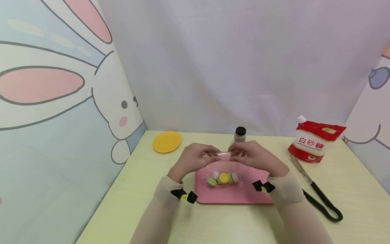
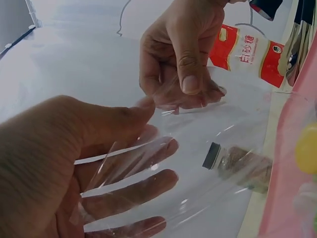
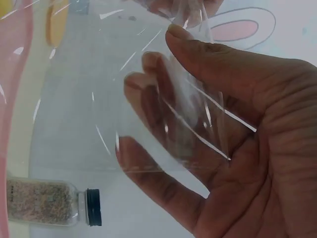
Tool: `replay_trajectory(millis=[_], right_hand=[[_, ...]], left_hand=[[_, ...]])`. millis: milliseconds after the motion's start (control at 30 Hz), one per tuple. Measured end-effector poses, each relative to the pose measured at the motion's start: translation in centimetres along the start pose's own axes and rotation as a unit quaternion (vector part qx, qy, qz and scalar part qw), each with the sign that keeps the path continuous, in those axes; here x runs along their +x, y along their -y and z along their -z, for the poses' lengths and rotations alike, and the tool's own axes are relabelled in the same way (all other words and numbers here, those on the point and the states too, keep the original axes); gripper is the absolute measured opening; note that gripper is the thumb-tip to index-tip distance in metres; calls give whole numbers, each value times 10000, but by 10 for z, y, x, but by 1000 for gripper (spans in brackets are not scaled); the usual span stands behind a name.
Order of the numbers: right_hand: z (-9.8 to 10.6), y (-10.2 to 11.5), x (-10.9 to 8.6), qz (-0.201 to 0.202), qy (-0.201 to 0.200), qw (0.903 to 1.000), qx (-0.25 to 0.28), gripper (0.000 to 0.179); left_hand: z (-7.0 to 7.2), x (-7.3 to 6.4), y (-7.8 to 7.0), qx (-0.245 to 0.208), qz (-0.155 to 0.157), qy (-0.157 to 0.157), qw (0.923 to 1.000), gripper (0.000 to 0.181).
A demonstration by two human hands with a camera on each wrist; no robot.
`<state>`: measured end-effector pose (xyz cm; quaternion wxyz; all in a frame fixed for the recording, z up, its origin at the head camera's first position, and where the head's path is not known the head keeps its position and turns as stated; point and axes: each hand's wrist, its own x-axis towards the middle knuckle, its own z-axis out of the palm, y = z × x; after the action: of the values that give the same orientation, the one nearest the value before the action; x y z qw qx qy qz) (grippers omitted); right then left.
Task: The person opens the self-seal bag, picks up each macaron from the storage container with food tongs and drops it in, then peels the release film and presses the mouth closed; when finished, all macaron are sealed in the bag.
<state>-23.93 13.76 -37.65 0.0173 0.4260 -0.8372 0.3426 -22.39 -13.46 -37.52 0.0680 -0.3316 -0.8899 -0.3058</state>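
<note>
A clear plastic bag (image 1: 226, 166) stands on a pink tray (image 1: 231, 196) with several small round sweets (image 1: 223, 178) in green, yellow and white inside it. My left hand (image 1: 210, 156) pinches the left side of the bag's top edge between thumb and fingers. My right hand (image 1: 240, 154) pinches the right side. In the left wrist view the film of the bag (image 2: 208, 124) stretches between the left hand (image 2: 153, 129) and the right hand (image 2: 183, 84). The right wrist view shows the right hand (image 3: 153, 59) with the film (image 3: 124, 99) over its fingers.
A spice jar (image 1: 240, 134) with a black cap stands just behind the hands. A yellow plate (image 1: 167, 141) lies at the back left. At the back right stands a red and white sugar pouch (image 1: 315, 142), with black-handled tongs (image 1: 320, 196) in front of it. Cartoon panels wall in the table.
</note>
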Motion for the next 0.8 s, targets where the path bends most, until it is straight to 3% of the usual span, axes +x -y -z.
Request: replay_trajectory(millis=[67, 200, 367, 600, 800], right_hand=[[-1, 7, 1, 37, -1, 9996, -262, 21], [-2, 14, 3, 111, -66, 9985, -526, 18], [-1, 11, 4, 182, -48, 9977, -646, 14], [10, 6, -4, -65, -218, 9984, -525, 13], [7, 9, -2, -88, -70, 9990, -436, 11]], left_hand=[[-1, 0, -5, 354, -104, -12, 9993, 24], [-4, 0, -9, 628, -146, -42, 9979, 22], [-3, 0, -7, 746, -44, -28, 9972, 20], [4, -1, 1, 861, 22, -193, 9961, 15], [-1, -2, -7, 1231, -392, -144, 9915, 25]])
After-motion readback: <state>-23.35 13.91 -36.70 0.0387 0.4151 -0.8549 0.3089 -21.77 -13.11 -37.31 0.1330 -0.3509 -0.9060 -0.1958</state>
